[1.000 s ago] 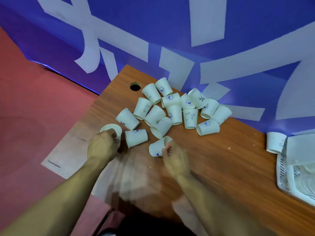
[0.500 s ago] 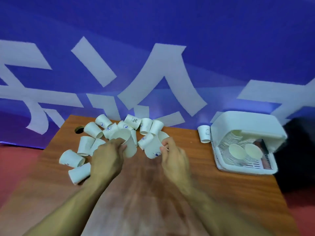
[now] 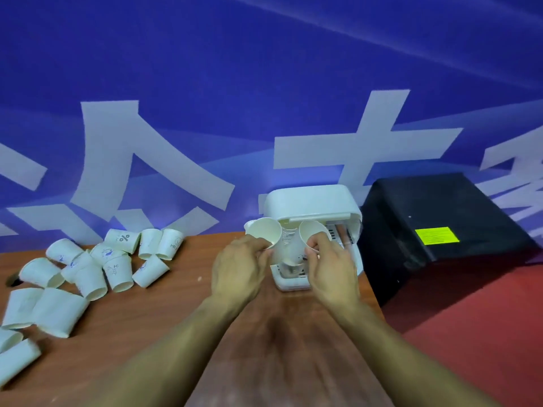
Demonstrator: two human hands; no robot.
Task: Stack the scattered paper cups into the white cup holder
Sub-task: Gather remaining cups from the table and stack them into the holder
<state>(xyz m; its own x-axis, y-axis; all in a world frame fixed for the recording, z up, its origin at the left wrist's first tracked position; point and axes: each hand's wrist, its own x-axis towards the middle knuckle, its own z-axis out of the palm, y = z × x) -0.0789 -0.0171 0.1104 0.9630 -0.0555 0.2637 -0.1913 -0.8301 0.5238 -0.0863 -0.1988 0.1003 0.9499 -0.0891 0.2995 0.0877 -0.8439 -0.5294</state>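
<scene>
Currently my left hand (image 3: 239,270) grips one paper cup (image 3: 266,232) and my right hand (image 3: 332,268) grips a second cup (image 3: 311,232), both at the mouth of the white cup holder (image 3: 311,201) at 12 o'clock. I should seat each squarely, one after the other. Remaining scattered cups (image 3: 88,268) lie at 9 o'clock.

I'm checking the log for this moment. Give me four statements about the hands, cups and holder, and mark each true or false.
1. Each hand holds a cup. True: the left hand grips one cup, the right hand another.
2. The holder sits left of the loose cups. False: it is to their right.
3. The loose cups stand upright in a row. False: they lie tipped in a heap.
4. A black box is beside the holder. True.
</scene>
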